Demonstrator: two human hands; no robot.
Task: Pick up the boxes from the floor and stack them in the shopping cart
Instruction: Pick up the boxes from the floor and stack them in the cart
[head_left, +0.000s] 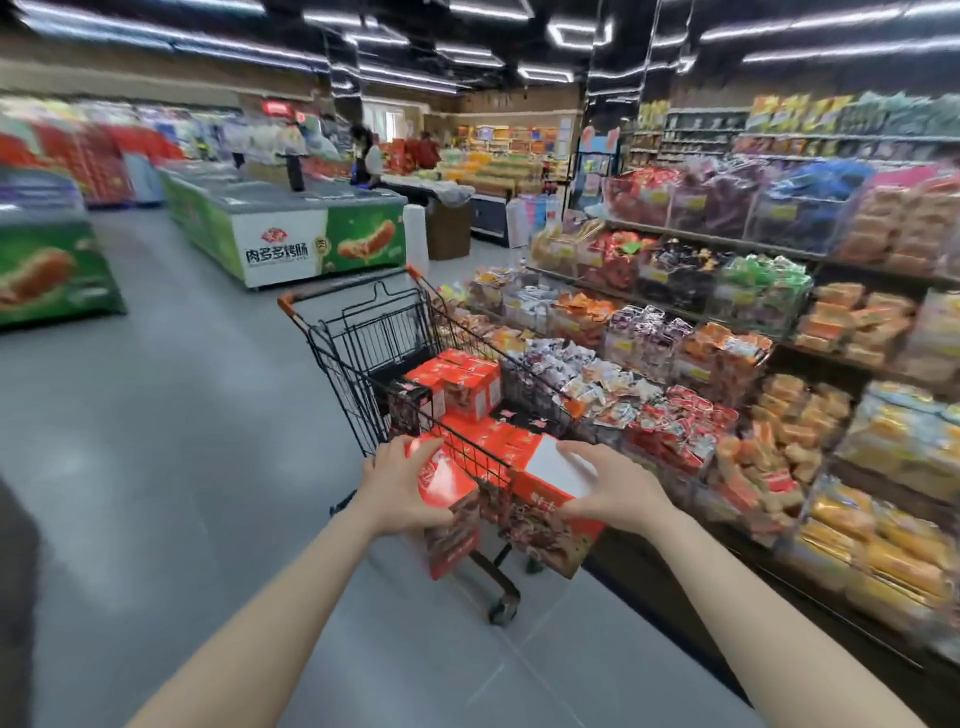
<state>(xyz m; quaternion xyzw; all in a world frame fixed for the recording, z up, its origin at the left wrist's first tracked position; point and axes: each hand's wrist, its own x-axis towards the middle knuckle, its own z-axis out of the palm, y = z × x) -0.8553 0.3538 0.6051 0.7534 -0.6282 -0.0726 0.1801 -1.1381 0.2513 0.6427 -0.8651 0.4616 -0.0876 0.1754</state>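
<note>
Left hand (400, 486) grips a red box (451, 525) at its upper end. Right hand (610, 491) grips a second red box (550, 512) by its white top face. Both boxes are held at the cart's (363, 364) near rim. Beyond, more red boxes (462, 387) lie stacked inside the cart. Snack shelves (727, 332) stand to the right.

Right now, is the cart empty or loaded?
Loaded: the cart holds stacked red boxes; each hand grips another box at its near end.

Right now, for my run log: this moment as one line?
left hand: holds red box | right hand: holds second box | both at shopping cart rim
</note>
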